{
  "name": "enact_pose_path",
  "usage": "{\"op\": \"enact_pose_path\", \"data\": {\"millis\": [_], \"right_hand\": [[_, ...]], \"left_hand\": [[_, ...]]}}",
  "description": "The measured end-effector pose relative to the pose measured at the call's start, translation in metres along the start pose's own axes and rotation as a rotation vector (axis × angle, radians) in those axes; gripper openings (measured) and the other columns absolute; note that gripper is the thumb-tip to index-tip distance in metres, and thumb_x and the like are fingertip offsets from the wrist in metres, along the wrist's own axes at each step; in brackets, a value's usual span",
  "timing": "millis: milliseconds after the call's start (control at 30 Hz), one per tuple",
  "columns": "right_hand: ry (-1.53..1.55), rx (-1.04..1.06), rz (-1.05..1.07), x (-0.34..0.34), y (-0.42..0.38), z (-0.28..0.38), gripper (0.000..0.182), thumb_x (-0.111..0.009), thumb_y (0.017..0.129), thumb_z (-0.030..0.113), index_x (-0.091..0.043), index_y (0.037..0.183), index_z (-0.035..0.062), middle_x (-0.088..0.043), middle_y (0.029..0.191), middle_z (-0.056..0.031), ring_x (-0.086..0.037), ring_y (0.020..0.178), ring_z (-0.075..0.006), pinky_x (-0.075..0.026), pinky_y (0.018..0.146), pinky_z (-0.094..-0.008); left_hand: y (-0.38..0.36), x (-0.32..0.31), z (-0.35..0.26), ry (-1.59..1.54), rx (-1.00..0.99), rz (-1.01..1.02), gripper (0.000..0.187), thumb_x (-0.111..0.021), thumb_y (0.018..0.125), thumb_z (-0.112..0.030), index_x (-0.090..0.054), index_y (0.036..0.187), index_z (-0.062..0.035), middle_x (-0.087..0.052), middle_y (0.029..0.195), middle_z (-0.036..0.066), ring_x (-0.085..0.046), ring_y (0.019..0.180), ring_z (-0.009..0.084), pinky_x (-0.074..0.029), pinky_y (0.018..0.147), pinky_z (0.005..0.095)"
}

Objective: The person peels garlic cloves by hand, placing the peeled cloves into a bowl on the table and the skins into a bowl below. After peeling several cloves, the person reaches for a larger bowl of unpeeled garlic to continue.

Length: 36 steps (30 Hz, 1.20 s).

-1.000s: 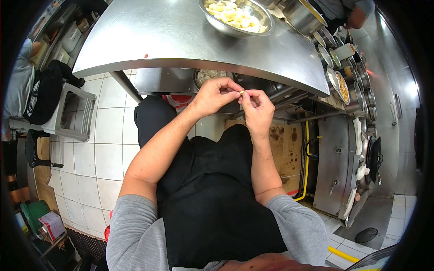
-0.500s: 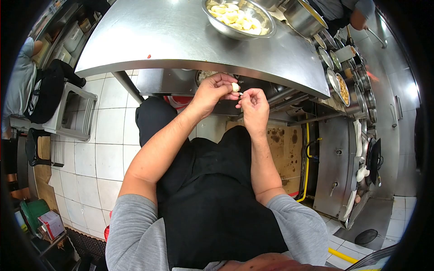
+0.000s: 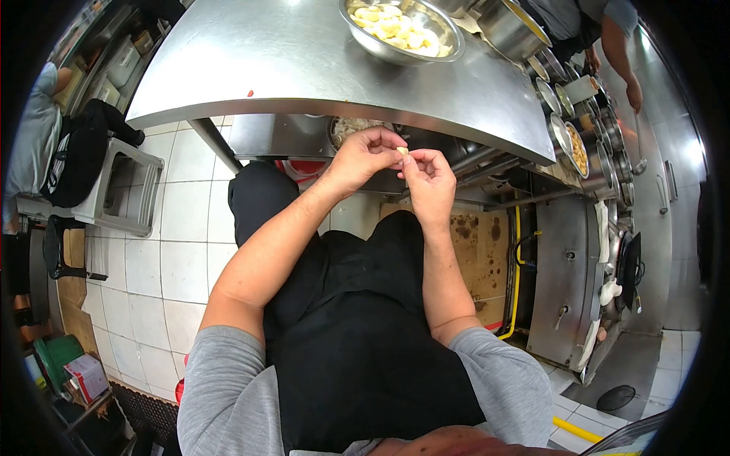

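Observation:
Just below the front edge of the steel table my two hands meet at the fingertips. My left hand [image 3: 365, 159] pinches a small pale garlic clove [image 3: 402, 151] between thumb and fingers. Closed against the clove's near side is my right hand [image 3: 430, 181], thumb and forefinger pressed together. Whatever sits between those right fingertips is too small to make out. On the table above stands a steel bowl [image 3: 454, 55] of peeled, pale yellow cloves. Behind my left hand, on the lower shelf, is a round container of whitish scraps [image 3: 357, 128], partly hidden.
The steel table [image 3: 251, 61] spans the space before me. Pots and bowls of food [image 3: 578, 148] line the right side, where a co-worker's hand [image 3: 634, 95] holds a ladle [image 3: 641, 156]. A plastic stool [image 3: 125, 190] and another person [image 3: 34, 144] are at left.
My hands have come together, with my right fingertips now against the clove. The clove has turned and shows less. The co-worker's arm at right has reached down with the ladle.

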State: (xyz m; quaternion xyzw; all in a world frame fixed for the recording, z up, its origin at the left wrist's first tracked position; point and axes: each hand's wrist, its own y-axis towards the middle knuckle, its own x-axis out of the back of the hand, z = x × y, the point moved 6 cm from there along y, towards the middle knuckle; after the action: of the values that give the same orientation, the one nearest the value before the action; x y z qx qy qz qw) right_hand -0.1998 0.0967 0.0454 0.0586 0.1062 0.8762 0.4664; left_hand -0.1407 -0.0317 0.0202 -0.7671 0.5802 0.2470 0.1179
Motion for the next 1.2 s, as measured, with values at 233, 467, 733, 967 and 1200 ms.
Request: {"op": "enact_pose_path", "data": {"millis": [233, 467, 733, 967, 1200], "right_hand": [[-0.068, 0.020, -0.015, 0.005, 0.000, -0.003, 0.007, -0.062, 0.091, -0.002, -0.059, 0.097, -0.0038, -0.064, 0.085, -0.0056, -0.063, 0.070, -0.0082, -0.053, 0.063, -0.0212], [-0.122, 0.152, -0.010, 0.004, 0.001, 0.011, 0.007, -0.064, 0.089, -0.002, -0.064, 0.095, -0.0060, -0.064, 0.087, -0.0058, -0.064, 0.076, -0.0090, -0.054, 0.066, -0.0218], [-0.133, 0.082, 0.023, 0.007, 0.001, 0.012, 0.006, -0.064, 0.089, -0.003, -0.064, 0.093, -0.0068, -0.065, 0.089, -0.0063, -0.065, 0.076, -0.0094, -0.054, 0.068, -0.0219], [-0.069, 0.015, -0.002, 0.006, 0.000, -0.002, 0.004, -0.060, 0.092, -0.002, -0.059, 0.093, -0.0055, -0.064, 0.088, -0.0060, -0.065, 0.076, -0.0100, -0.055, 0.068, -0.0223], [0.093, 0.002, -0.002, 0.006, 0.001, -0.007, 0.005, -0.057, 0.095, 0.000, -0.056, 0.098, -0.0037, -0.062, 0.087, -0.0059, -0.065, 0.076, -0.0112, -0.058, 0.069, -0.0261]], "left_hand": [[-0.001, -0.003, 0.001, 0.088, 0.012, 0.036, 0.018, -0.067, 0.088, -0.004, -0.063, 0.105, 0.0023, -0.067, 0.098, 0.007, -0.066, 0.090, 0.0128, -0.054, 0.084, 0.0270], [-0.004, -0.007, -0.007, 0.325, -0.021, -0.002, 0.019, -0.069, 0.088, -0.010, -0.064, 0.100, 0.0032, -0.070, 0.089, 0.006, -0.067, 0.082, 0.0104, -0.054, 0.075, 0.0233], [-0.008, -0.011, -0.013, 0.399, -0.051, 0.004, 0.017, -0.067, 0.089, -0.010, -0.065, 0.098, 0.0036, -0.071, 0.087, 0.007, -0.068, 0.081, 0.0101, -0.055, 0.074, 0.0238], [-0.008, -0.011, -0.013, 0.471, -0.048, -0.007, 0.015, -0.067, 0.090, -0.010, -0.066, 0.098, 0.0032, -0.071, 0.087, 0.007, -0.068, 0.079, 0.0094, -0.055, 0.073, 0.0240], [-0.001, 0.000, 0.004, 0.163, -0.002, -0.033, 0.018, -0.068, 0.089, -0.008, -0.063, 0.103, 0.0020, -0.069, 0.093, 0.006, -0.065, 0.083, 0.0106, -0.053, 0.077, 0.0254]]}}
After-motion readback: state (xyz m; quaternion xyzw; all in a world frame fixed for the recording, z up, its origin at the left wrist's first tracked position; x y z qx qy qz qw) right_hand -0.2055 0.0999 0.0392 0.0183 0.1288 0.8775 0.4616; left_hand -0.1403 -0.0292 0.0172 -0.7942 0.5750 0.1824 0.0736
